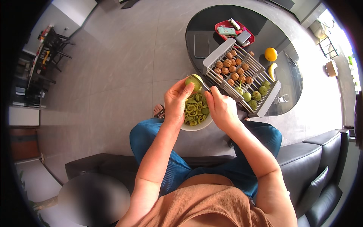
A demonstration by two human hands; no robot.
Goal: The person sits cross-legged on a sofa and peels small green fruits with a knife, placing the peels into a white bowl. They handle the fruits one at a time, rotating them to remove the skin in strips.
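Observation:
Between the thumb and fingers of my left hand (177, 98) is a green-husked walnut (191, 84), partly peeled to a paler green. My right hand (222, 106) grips a knife (202, 82), whose blade lies against the fruit's right side. Below both hands a white bowl (195, 129) holds curled green husk peelings (195, 112). To the right, a grey rack basket (218, 52) rests on the table. Brown shelled walnuts (232, 68) fill its far part, and several green walnuts (256, 95) lie at its near right end.
The oval black glass table (241, 17) carries a red tray (249, 42) of small items, an orange (271, 54), a banana (272, 71) and a clear glass (282, 98). A dark flat device (201, 46) lies at its left edge. A black leather sofa (300, 159) is under and behind me.

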